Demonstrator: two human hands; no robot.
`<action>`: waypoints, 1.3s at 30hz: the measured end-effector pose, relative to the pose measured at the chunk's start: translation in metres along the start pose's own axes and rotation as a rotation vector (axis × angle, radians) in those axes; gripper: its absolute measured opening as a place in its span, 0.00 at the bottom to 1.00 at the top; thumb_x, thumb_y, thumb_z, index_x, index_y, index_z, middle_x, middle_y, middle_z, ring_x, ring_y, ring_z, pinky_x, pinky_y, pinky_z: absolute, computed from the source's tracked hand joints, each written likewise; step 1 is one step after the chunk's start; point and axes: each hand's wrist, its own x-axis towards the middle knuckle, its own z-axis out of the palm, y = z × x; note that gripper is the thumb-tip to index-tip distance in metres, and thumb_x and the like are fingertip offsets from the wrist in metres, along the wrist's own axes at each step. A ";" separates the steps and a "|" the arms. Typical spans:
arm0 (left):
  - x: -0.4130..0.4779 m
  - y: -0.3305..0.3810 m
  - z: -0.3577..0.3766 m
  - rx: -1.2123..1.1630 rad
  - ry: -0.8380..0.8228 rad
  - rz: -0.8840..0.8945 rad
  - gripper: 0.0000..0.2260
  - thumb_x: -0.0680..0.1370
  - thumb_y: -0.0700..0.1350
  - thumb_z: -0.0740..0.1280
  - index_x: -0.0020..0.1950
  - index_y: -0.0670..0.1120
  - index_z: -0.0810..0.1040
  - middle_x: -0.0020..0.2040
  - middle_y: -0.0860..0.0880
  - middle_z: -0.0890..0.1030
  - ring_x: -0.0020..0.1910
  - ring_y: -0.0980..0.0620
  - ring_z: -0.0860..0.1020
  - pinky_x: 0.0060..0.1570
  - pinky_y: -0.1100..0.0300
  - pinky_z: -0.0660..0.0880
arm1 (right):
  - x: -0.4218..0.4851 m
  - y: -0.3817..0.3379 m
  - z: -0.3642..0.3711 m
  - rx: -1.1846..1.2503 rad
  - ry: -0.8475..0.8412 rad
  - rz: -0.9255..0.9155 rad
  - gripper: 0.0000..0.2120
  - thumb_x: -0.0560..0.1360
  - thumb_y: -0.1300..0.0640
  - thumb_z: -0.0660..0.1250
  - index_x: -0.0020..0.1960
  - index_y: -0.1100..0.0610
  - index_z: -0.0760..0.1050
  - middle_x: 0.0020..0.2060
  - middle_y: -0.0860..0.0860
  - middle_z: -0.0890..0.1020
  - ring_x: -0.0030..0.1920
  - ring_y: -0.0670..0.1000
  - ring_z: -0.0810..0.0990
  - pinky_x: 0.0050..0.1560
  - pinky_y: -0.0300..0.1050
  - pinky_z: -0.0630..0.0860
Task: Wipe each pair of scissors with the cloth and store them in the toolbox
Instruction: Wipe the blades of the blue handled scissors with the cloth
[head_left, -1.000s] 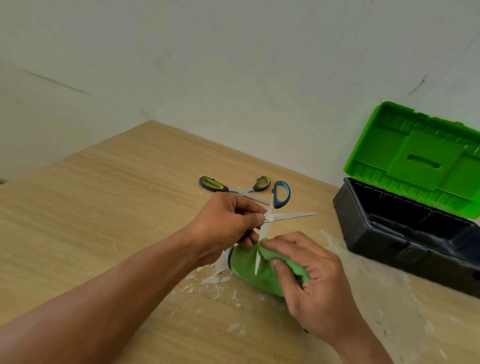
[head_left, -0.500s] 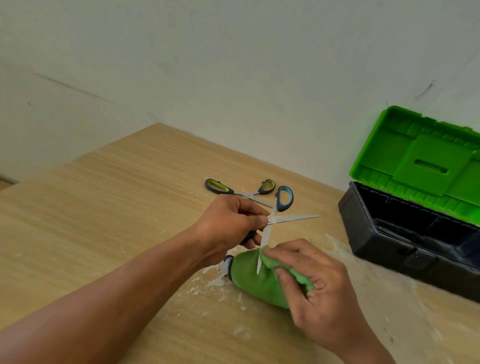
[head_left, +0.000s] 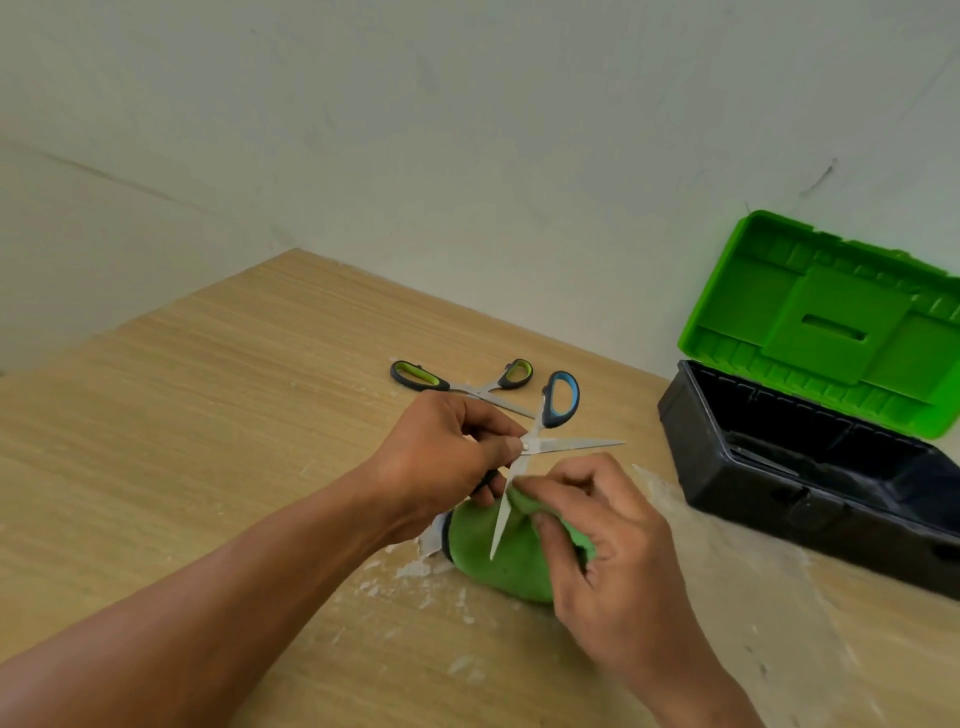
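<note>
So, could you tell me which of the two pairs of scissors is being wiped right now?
The blue-handled scissors, held open in the left hand; the green-handled scissors lie untouched on the table.

Both hands close together, left hand (head_left: 447, 457) pinching, right hand (head_left: 608, 551) clenched.

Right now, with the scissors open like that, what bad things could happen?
1. The blue-handled scissors are spread open, and the right hand pinches the green cloth right at the lower blade. A slip might nick a finger.
2. The left hand holds them near the pivot, so its grip could shift and the blades could swing.
3. The other blade points toward the open toolbox, so care is needed when storing them.
</note>
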 end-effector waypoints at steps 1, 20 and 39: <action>-0.001 0.000 0.001 0.004 0.000 -0.002 0.04 0.77 0.34 0.70 0.44 0.40 0.83 0.33 0.43 0.79 0.25 0.53 0.77 0.26 0.62 0.75 | 0.002 0.000 0.000 -0.036 0.033 0.018 0.16 0.75 0.68 0.72 0.61 0.57 0.84 0.50 0.49 0.76 0.48 0.46 0.80 0.46 0.41 0.79; -0.002 -0.002 0.007 0.009 -0.001 -0.035 0.04 0.78 0.35 0.69 0.47 0.39 0.83 0.35 0.43 0.82 0.27 0.52 0.80 0.31 0.63 0.78 | 0.001 0.003 -0.007 -0.135 -0.002 -0.001 0.14 0.75 0.66 0.72 0.60 0.59 0.83 0.49 0.50 0.76 0.46 0.44 0.77 0.46 0.34 0.76; -0.005 -0.012 0.022 -0.038 0.113 0.003 0.03 0.79 0.35 0.68 0.47 0.41 0.81 0.32 0.48 0.78 0.29 0.55 0.79 0.34 0.61 0.80 | -0.006 0.002 0.006 -0.227 0.037 -0.048 0.14 0.78 0.63 0.69 0.63 0.64 0.82 0.58 0.57 0.84 0.59 0.53 0.83 0.60 0.43 0.80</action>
